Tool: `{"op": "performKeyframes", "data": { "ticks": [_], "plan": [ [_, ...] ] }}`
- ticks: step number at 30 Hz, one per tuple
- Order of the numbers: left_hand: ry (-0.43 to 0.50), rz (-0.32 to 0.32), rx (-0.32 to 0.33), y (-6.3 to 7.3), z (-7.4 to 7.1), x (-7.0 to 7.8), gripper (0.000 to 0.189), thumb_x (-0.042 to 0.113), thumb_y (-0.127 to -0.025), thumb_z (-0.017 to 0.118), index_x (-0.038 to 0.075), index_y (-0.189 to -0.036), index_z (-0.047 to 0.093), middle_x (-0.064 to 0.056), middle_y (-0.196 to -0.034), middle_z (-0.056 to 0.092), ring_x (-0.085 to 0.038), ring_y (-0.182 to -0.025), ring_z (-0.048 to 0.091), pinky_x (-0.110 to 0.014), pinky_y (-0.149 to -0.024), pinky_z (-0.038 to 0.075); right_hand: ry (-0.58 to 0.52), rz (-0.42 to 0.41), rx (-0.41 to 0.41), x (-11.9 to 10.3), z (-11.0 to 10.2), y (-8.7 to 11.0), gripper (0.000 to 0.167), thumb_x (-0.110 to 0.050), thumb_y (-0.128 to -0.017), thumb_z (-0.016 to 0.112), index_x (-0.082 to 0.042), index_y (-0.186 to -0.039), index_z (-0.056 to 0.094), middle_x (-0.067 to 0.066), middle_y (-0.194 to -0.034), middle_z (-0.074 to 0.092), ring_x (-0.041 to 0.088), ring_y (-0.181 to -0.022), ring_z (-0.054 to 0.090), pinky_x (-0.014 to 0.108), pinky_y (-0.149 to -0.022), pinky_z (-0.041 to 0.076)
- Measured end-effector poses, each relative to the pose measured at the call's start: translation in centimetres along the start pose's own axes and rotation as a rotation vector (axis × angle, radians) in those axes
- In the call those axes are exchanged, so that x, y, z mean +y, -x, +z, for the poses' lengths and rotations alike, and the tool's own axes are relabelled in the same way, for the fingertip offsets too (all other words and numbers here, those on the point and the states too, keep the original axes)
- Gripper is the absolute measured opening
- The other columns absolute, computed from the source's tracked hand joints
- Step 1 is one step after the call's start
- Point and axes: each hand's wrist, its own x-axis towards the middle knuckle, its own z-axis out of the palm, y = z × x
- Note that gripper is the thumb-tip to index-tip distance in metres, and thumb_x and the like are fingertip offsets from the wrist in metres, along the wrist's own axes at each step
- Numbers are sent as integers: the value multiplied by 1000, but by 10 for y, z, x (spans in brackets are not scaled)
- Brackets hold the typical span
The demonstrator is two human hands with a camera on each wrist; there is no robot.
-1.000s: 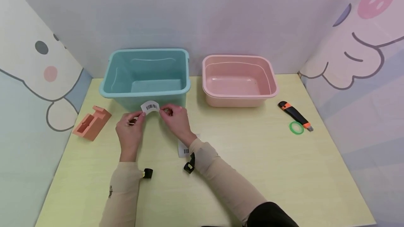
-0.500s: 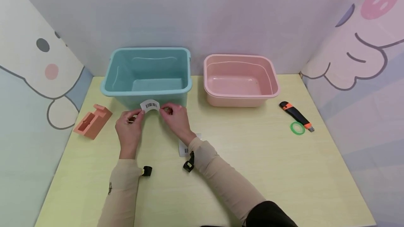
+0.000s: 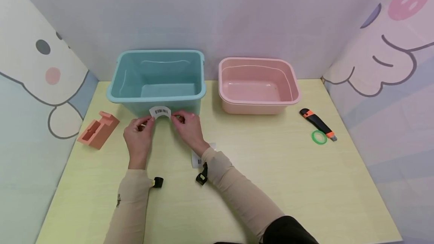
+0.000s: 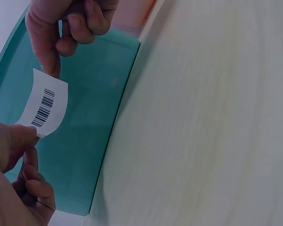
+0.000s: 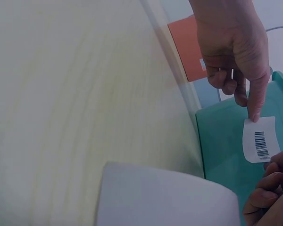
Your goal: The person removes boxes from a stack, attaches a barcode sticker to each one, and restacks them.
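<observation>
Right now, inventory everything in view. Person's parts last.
Teal rectangular plastic tub: 1, teal, back left
Pink rectangular plastic tub: 1, pink, right of teal tub
White curved barcode label: 1, white, held before teal tub
White barcode paper: count unclear, white, partly under right forearm
Orange recessed block: 1, orange, left
Black-and-orange utility knife: 1, black/orange, right
Green ring: 1, green, beside knife
Pale-yellow table: 1, yellow, underneath
Cartoon-print walls: 3, pastel, back and sides
Black wrist devices: 2, black, wrists
Black fabric: count unclear, black, bottom edge
Beige sleeves: 2, beige, forearms
Left hand: 1, pinching label's left end
Right hand: 1, pinching label's right end
</observation>
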Motion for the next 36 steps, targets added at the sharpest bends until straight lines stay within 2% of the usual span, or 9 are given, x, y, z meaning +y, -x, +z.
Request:
{"op": "performKeyframes", "data": {
  "ticks": [7, 13, 21, 30, 36],
  "plan": [
    [25, -20, -19, 2, -3, 1, 15, 12, -96, 78, 2, -106, 82, 15, -83, 58, -2, -70, 52, -17, -66, 40, -5, 22, -13, 0, 0, 1, 17, -13, -99, 68, -3, -105, 80, 4, -76, 69, 5, -66, 54, 17, -61, 42],
    [31, -18, -36, 2, -2, 1, 16, 11, -96, 78, 1, -108, 81, 16, -84, 58, -2, -71, 52, -16, -67, 41, -12, 11, 2, 1, 1, 0, 16, -12, -98, 68, -2, -103, 80, 4, -74, 69, 5, -65, 54, 17, -61, 42],
    [26, -16, -49, 4, -3, 0, 18, 11, -96, 77, 1, -111, 80, 20, -84, 57, -1, -70, 53, -15, -67, 41, -13, 28, 5, 1, 2, 2, 17, -9, -97, 65, -2, -106, 78, 2, -70, 61, 6, -63, 50, 19, -59, 39],
    [40, -48, -69, 2, -5, 0, 25, 13, -97, 76, 4, -120, 79, 8, -91, 61, -3, -73, 55, -16, -68, 43, -21, 53, 12, 6, 2, 2, 24, -8, -96, 64, -1, -116, 75, 1, -72, 62, 5, -62, 49, 18, -59, 39],
    [57, -50, -82, 1, -5, 1, 27, 14, -97, 76, 4, -122, 78, 6, -92, 61, -4, -74, 55, -15, -68, 43, -37, 49, 26, 6, 3, 4, 18, -9, -96, 64, -3, -109, 75, 1, -76, 63, 4, -65, 50, 18, -61, 40]
  ]
}}
